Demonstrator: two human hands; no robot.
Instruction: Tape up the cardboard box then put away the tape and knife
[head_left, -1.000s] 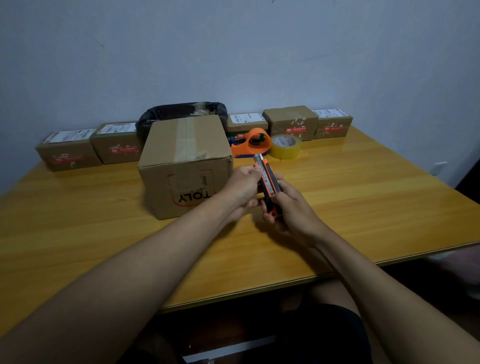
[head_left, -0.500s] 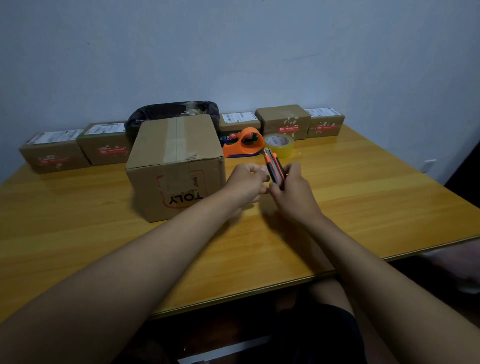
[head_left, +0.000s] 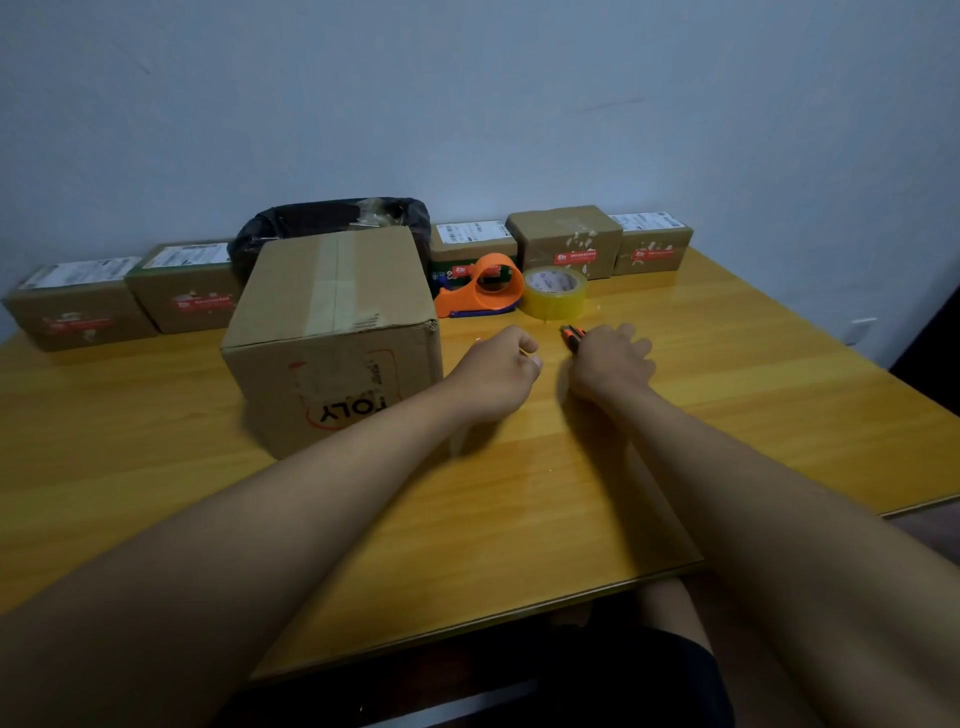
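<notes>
**Right hand on the knife, left hand curled beside it**

The right hand (head_left: 613, 358) covers the orange-and-black knife (head_left: 571, 335) on the table (head_left: 727, 415), only the knife's tip showing; whether the fingers grip it or merely rest on it cannot be told. The left hand (head_left: 498, 369) is curled into a loose fist, holding nothing visible, just right of the cardboard box (head_left: 332, 332), whose top seam is taped. Behind the hands sit the orange tape dispenser (head_left: 483, 288) and a tape roll (head_left: 555, 292), touching.
</notes>
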